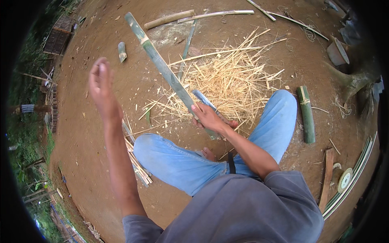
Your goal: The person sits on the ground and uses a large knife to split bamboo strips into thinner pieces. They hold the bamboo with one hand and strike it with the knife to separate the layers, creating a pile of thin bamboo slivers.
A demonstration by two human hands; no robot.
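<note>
My right hand (208, 118) is closed around the lower part of a long green split bamboo piece (168, 73), which slants up and away to the left. Under that same hand lies a knife with a grey-blue blade (199, 96); its handle end sticks out to the right, and how the fingers grip it is partly hidden. Raised at the left, my left hand (101, 81) is apart from the bamboo. Its fingers are loosely curled and slightly blurred, with nothing visible in them. A heap of pale bamboo shavings (227, 77) lies beyond my knees.
Short green bamboo sections lie at the left (122, 52) and right (306, 115). A round stick (169, 19) and pale strips lie at the back. Cut strips (139, 162) rest beside my left knee. At right are a bucket (337, 52), tree roots, a wooden board (326, 178) and long strips.
</note>
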